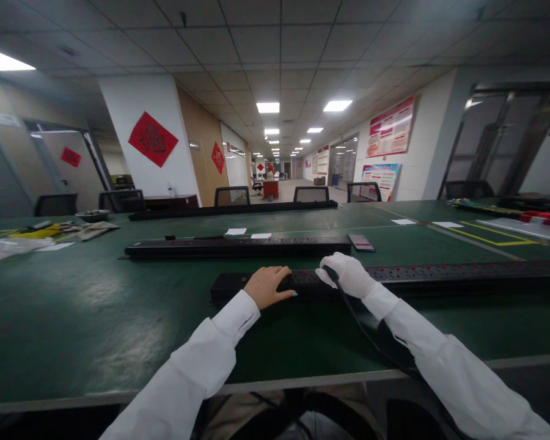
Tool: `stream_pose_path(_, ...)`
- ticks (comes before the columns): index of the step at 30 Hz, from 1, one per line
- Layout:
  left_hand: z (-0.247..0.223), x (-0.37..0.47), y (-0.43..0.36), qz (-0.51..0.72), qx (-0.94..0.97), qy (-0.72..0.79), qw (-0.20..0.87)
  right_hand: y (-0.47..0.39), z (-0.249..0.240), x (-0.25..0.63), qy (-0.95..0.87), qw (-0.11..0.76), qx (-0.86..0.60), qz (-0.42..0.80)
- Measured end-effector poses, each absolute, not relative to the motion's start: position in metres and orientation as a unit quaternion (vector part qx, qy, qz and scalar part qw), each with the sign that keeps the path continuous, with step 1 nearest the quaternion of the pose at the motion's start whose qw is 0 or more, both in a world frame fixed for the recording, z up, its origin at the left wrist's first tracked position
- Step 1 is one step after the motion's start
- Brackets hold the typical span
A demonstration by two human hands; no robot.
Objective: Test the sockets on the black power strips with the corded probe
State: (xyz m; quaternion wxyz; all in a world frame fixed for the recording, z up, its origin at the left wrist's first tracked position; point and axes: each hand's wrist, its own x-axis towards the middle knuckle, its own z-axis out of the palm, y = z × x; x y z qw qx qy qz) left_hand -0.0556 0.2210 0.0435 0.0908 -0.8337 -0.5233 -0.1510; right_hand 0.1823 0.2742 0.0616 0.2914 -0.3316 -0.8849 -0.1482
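Note:
A long black power strip (417,274) with rows of sockets and small red marks lies along the near part of the green table. My bare left hand (269,286) rests on it near its left end, thumb and fingers apart. In a white glove, my right hand (346,275) is closed on a black plug (330,273) at the strip's top, right of my left hand. From the plug a black cable (360,327) runs down past the table's front edge under my right forearm. Whether the plug's pins are inside a socket is hidden.
Behind lie a second black strip (238,247), a small flat box (361,242) and a third strip (238,209). White paper slips (236,231) lie between them. A cloth (94,230) and a yellow item (36,231) are at the left; chairs stand beyond the table.

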Motion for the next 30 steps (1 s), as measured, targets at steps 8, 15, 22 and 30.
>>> stream_pose_path(8, 0.0427, -0.0559, 0.2200, -0.159, -0.831, -0.526, 0.084, 0.2728, 0.0645, 0.1835, -0.892, 0.278, -0.322, -0.151)
stream_pose_path(15, 0.0417, -0.0565, 0.2201, -0.154, -0.829, -0.531, 0.078, 0.2722, 0.0657, 0.1837, -0.891, 0.275, -0.331, -0.147)
stream_pose_path(22, 0.0394, -0.0553, 0.2213, -0.146, -0.824, -0.538, 0.100, 0.2720, 0.0658, 0.1841, -0.892, 0.272, -0.332, -0.143)
stream_pose_path(30, 0.0395, -0.0555, 0.2208, -0.152, -0.828, -0.529, 0.107, 0.2741, 0.0631, 0.1836, -0.888, 0.279, -0.335, -0.145)
